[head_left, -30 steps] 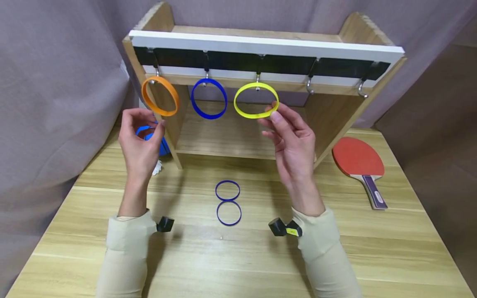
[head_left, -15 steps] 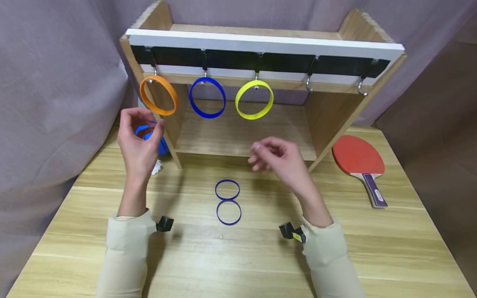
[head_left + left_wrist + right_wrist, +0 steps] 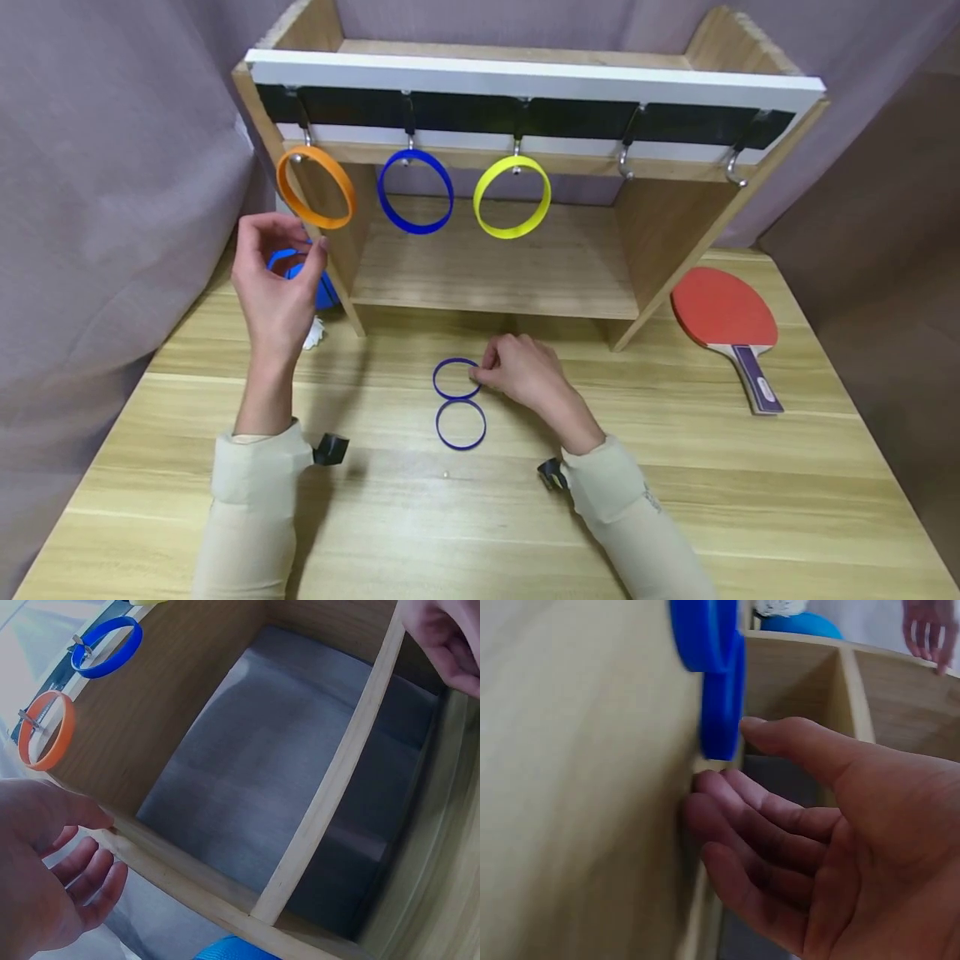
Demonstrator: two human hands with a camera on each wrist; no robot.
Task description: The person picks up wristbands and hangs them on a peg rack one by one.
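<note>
My left hand (image 3: 273, 283) is held beside the left side panel of a wooden shelf (image 3: 495, 267), just below a hanging orange ring (image 3: 341, 179). Its fingers are loosely bent and hold nothing. In the left wrist view the thumb (image 3: 90, 812) meets the panel's front edge; whether it presses there is unclear. My right hand (image 3: 528, 375) is low over the table at the farther of two thin dark blue rings (image 3: 442, 393). Seen from the right wrist, that ring (image 3: 724, 712) lies between thumb and fingers, with gaps visible. The nearer blue ring (image 3: 461, 448) touches the farther one.
Metal hooks line the shelf's white front bar (image 3: 540, 73). A blue ring (image 3: 448, 196) and a yellow ring (image 3: 543, 200) hang there; two bare hooks are farther right. A red table tennis bat (image 3: 723, 308) lies at right. A blue object (image 3: 326, 292) stands behind my left hand.
My right hand has let go of the yellow ring, which now hangs from the middle hook, and has come down to the blue rings on the table. The left hand has stayed in place.
</note>
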